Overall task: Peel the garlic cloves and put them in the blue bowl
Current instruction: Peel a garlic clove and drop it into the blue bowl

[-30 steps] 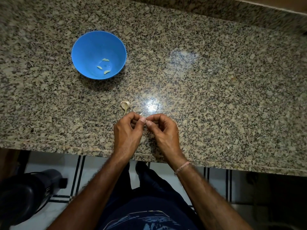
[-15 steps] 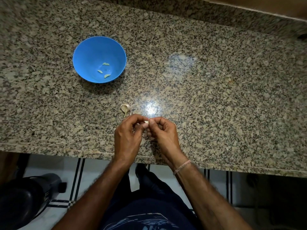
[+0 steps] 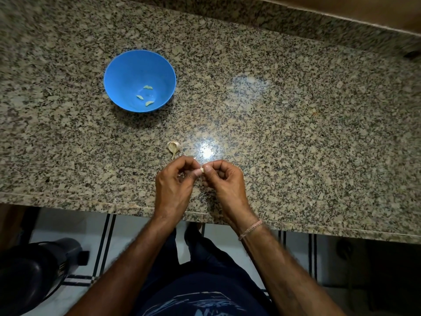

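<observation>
A blue bowl (image 3: pixel 118 71) stands on the granite counter at the left, with three peeled garlic cloves (image 3: pixel 149 102) in its bottom. My left hand (image 3: pixel 174 187) and my right hand (image 3: pixel 225 182) meet near the counter's front edge. Between their fingertips they pinch a small garlic clove (image 3: pixel 201 169), most of it hidden by the fingers. Just beyond my left hand, the rest of a garlic bulb with its dry stem (image 3: pixel 173 147) lies on the counter.
The speckled granite counter (image 3: pixel 296 137) runs wide to the right, with a raised back ledge (image 3: pixel 296 21). Its front edge (image 3: pixel 68 198) crosses below my hands. A black object (image 3: pixel 34 272) sits on the tiled floor at the lower left.
The camera has tilted, so bowl and counter sit lower in view. My hands stay together on the clove, with only small finger shifts.
</observation>
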Tool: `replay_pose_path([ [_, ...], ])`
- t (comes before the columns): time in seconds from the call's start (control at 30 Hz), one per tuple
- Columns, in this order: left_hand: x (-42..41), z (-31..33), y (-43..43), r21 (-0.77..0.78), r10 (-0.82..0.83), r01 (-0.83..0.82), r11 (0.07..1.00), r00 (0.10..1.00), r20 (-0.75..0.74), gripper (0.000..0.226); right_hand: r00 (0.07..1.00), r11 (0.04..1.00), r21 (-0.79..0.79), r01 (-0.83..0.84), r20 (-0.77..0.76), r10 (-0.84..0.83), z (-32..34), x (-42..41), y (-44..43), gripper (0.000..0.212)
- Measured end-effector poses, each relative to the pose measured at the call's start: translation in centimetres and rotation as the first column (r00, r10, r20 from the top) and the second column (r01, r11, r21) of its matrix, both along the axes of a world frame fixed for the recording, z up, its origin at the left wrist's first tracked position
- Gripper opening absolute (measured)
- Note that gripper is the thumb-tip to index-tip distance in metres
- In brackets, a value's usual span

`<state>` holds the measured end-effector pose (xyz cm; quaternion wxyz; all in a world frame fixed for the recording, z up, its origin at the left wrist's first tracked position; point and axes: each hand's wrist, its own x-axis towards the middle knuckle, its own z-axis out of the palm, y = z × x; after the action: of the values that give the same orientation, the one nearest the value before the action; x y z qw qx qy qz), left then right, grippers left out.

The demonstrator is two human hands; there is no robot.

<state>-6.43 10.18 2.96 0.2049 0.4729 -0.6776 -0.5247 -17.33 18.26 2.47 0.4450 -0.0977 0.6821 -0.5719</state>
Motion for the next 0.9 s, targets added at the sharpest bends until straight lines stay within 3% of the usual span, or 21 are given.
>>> replay_pose_path([
  [0.17,0.4,-0.1,-0.4,-0.113,-0.132,0.133,0.985,0.991,0.015,0.015,1.0,1.0,-0.017,-0.019,-0.016,0.019,-0.4,0.4,0.0,0.012],
  [0.37,0.9,-0.8,-0.6,-0.319,-0.271,0.302,0.898,0.953,0.139,0.014,0.995,0.998,-0.004,-0.068,-0.068,0.068,-0.1,0.5,0.2,0.009],
  [0.5,0.7,-1.0,0.0,-0.204,-0.207,0.223,0.953,0.974,0.098,0.029,0.997,1.0,0.0,-0.028,0.07,0.027,0.2,0.5,0.1,0.008],
  [0.67,0.6,-0.7,0.5,0.025,-0.048,0.048,0.999,0.999,0.014,0.019,0.945,0.996,0.044,0.081,0.315,-0.091,-0.1,0.6,0.0,0.006],
  [0.77,1.1,-1.3,0.6,0.029,0.015,-0.016,0.999,0.999,0.039,0.013,0.936,0.993,0.057,0.108,0.331,-0.12,-0.5,0.3,-0.1,0.01],
  [0.9,1.0,-1.9,0.6,-0.1,0.063,-0.049,0.994,0.988,0.143,0.016,0.959,0.993,0.066,0.097,0.259,-0.111,-0.5,0.4,0.0,0.01],
])
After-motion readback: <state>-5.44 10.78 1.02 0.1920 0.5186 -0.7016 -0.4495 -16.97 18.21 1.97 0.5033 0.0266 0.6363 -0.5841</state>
